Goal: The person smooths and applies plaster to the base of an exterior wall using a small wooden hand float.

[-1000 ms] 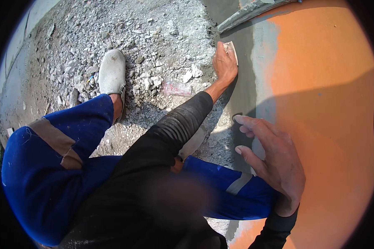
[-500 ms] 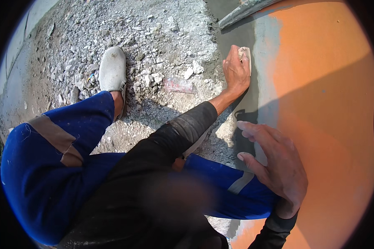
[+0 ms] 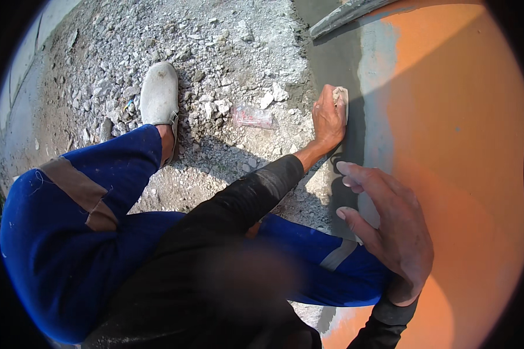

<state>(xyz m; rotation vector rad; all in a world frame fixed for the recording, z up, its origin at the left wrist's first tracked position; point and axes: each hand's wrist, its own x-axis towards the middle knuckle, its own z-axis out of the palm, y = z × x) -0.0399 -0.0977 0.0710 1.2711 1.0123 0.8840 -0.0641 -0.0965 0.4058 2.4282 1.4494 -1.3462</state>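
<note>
My left hand [image 3: 330, 118] is closed around a pale, flat block [image 3: 342, 100], pressed against a smooth dark-grey mortar strip [image 3: 335, 65]. The fingers hide much of the block, so its exact kind does not show. The strip runs along the foot of an orange wall [image 3: 471, 134], with a lighter grey band [image 3: 378, 75] between them. My right hand [image 3: 390, 218] hovers by the lower wall, thumb and fingers apart, with nothing in it. Whether its palm touches the wall, I cannot tell.
A grey, mortar-stained length of board [image 3: 349, 16] lies across the strip's far end. Rubble [image 3: 215, 64] covers the ground on the left, with a crumpled clear plastic wrapper [image 3: 254, 117] on it. My left foot, in a grey clog [image 3: 159, 96], stands among the stones.
My left hand has slid nearer to me along the mortar strip, keeping the pale block. My right hand has shifted slightly away from me, still open. The shadow on the wall has changed shape.
</note>
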